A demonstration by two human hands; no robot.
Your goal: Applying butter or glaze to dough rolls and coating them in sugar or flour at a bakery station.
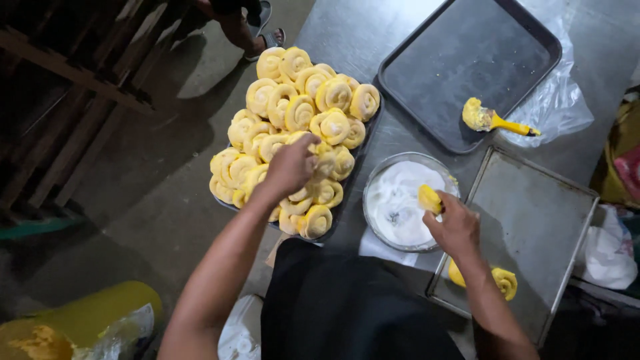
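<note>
1. A soft, yellow dough roll [430, 199] is pinched in the right hand [455, 225], fingers clamped on it, over the bowl of white sugar [400, 200] at 3 o'clock.
2. It is judged light and easily squashed, best gripped gently by its sides.
3. The left hand [291, 167] is stretched to 12 o'clock, fingers curled onto the rolls on the tray [343, 203].

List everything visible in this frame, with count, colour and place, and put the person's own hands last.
dough spirals: many, yellow, heaped on a tray, left of the bowl
glass bowl: one, clear, white coating inside, centre
dark tray: one, grey, top right
brush: one, yellow, on the dark tray's edge
metal tray: one, silver, right
dough spiral on the metal tray: one, yellow
plastic bag: one, clear, top right
left hand: on the heap
right hand: holding a dough piece over the bowl
</note>
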